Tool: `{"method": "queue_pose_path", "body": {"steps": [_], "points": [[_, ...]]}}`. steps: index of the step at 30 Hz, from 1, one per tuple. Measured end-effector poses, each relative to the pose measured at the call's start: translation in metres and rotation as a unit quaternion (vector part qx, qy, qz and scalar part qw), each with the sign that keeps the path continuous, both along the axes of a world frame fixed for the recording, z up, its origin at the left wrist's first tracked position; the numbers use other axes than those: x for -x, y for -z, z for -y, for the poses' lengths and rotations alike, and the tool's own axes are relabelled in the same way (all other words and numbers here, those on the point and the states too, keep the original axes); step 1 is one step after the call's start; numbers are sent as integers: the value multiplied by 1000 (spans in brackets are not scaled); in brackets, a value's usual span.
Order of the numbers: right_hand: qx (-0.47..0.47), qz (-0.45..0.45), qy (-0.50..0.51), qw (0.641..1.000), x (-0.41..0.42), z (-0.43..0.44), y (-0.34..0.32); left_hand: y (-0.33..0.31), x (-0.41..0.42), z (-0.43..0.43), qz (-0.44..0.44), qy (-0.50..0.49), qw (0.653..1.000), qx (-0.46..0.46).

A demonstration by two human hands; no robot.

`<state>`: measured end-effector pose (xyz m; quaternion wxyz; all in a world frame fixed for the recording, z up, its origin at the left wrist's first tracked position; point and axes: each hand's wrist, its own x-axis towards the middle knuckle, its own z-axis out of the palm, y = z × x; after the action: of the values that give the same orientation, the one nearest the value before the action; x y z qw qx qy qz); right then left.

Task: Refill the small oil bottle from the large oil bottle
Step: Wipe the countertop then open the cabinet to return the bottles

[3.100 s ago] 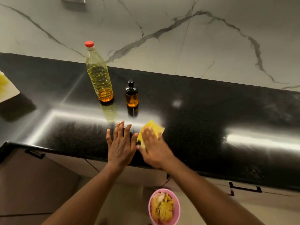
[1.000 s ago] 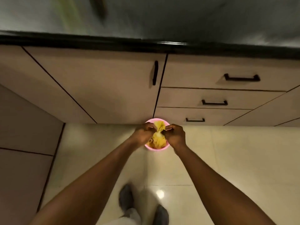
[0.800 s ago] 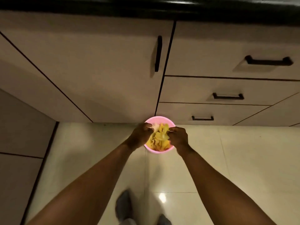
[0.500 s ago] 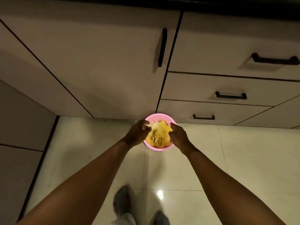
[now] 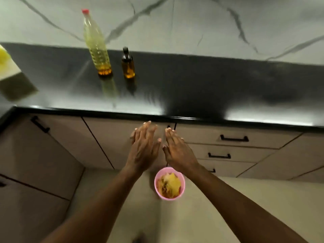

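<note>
The large clear oil bottle (image 5: 96, 42) with a red cap stands upright at the back of the black counter (image 5: 192, 88), holding yellow oil. Just right of it stands the small amber oil bottle (image 5: 128, 64) with a black top. My left hand (image 5: 144, 146) and my right hand (image 5: 177, 149) hover side by side in front of the cabinet doors, below the counter edge, fingers straight and holding nothing. Both hands are well short of the bottles.
A pink bin (image 5: 169, 183) with crumpled yellow cloths or paper stands on the tiled floor below my hands. Cabinet drawers with black handles (image 5: 234, 138) run under the counter. A pale board with something yellow (image 5: 7, 64) lies at the counter's left edge.
My hands let go of the yellow wipe into the pink bin and rose, fingers now straight. The view tilted up from the floor, bringing the counter and bottles back in sight.
</note>
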<state>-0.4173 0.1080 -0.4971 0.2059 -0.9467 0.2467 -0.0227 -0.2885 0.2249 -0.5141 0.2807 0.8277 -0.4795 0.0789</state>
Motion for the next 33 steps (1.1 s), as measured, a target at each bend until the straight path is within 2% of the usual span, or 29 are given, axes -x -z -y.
{"method": "queue_pose_path", "body": {"steps": [3, 12, 18, 23, 26, 29, 31, 33], "points": [[60, 66, -13, 996, -17, 5, -88, -78, -12, 4, 40, -23, 998, 52], [240, 171, 12, 956, -64, 45, -314, -297, -56, 40, 135, -22, 975, 174], [303, 270, 53, 913, -94, 71, -432, -420, -93, 71, 269, -45, 938, 212], [352, 316, 77, 878, -117, 91, -517, -495, -131, 95, 317, -67, 911, 257], [379, 334, 96, 858, -132, 105, -549, -517, -150, 106, 297, -63, 910, 281], [401, 351, 122, 837, -149, 122, -564, -524, -170, 121, 232, -34, 918, 320], [407, 360, 122, 830, -163, 138, -566, -521, -188, 139, 151, -35, 916, 369], [399, 375, 121, 828, -180, 157, -564, -515, -205, 162, 4, -51, 906, 420]]}}
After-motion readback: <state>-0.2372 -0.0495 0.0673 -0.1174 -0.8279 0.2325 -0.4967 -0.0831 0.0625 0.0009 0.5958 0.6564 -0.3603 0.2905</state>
